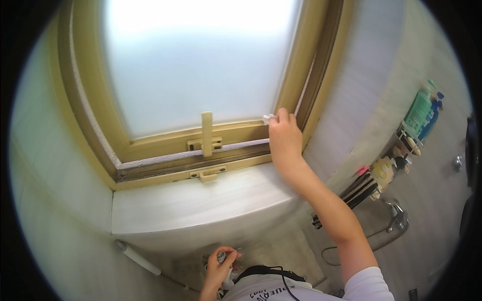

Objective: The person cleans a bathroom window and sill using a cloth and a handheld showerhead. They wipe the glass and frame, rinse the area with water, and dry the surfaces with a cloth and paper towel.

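Note:
My right hand [286, 138] reaches up to the lower right corner of a window sash [173, 139] with a yellow-beige frame and frosted glass. Its fingers are closed on a small crumpled white wipe [268, 119], pressed near the edge where glass meets frame. The hand hides part of that corner. Low in front of my body, my left hand [217, 271] is curled round a small grey-and-white object [221, 257] whose kind I cannot make out. A beige lever handle [206, 133] stands upright on the sash's bottom rail. A pale strip [170, 161] runs along the sash edge.
Below the window lies a white sill [191, 199] with a beige catch [208, 174] above it. On the right wall hang a rack with a green pump bottle [419, 114] and a blue bottle [433, 118], and a chrome tap [397, 216]. A white cylinder [138, 258] is at lower left.

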A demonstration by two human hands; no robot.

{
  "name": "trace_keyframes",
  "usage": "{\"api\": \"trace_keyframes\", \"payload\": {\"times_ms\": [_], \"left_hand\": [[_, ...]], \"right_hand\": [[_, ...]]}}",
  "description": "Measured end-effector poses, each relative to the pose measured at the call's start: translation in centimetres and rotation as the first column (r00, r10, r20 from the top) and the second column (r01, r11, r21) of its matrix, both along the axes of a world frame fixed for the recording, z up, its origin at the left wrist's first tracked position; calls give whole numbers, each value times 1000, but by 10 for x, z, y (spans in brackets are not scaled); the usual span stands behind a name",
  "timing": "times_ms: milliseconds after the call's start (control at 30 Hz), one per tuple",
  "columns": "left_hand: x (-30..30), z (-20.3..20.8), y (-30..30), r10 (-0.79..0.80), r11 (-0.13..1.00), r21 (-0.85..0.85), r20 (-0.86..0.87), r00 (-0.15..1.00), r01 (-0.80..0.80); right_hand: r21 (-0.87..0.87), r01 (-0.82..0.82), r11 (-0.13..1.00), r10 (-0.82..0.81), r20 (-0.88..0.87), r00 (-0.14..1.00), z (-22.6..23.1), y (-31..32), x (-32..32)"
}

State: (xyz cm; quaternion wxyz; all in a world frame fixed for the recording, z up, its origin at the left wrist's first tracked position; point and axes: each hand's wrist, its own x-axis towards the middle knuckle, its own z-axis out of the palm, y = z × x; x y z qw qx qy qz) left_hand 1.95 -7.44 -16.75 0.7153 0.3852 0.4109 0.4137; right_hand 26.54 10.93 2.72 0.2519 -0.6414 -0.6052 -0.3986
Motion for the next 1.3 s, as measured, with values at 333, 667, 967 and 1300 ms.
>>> {"api": "trace_keyframes", "payload": {"times_ms": [333, 667, 967, 1300], "left_hand": [[-27, 3, -6, 107, 994, -7, 34, 994, -107], [-36, -18, -15, 174, 984, 49, -4, 985, -173], [-35, -10, -16, 147, 988, 51, -34, 989, -145], [-22, -30, -14, 127, 991, -51, -15, 992, -127]], "right_hand": [[61, -886, 459, 865, 195, 462, 46, -17, -177], [-281, -323, 904, 409, 346, 844, 34, 8, -170], [-261, -832, 490, 859, 308, 410, -11, 3, -251], [-367, -546, 753, 652, 309, 692, -7, -52, -129]]}}
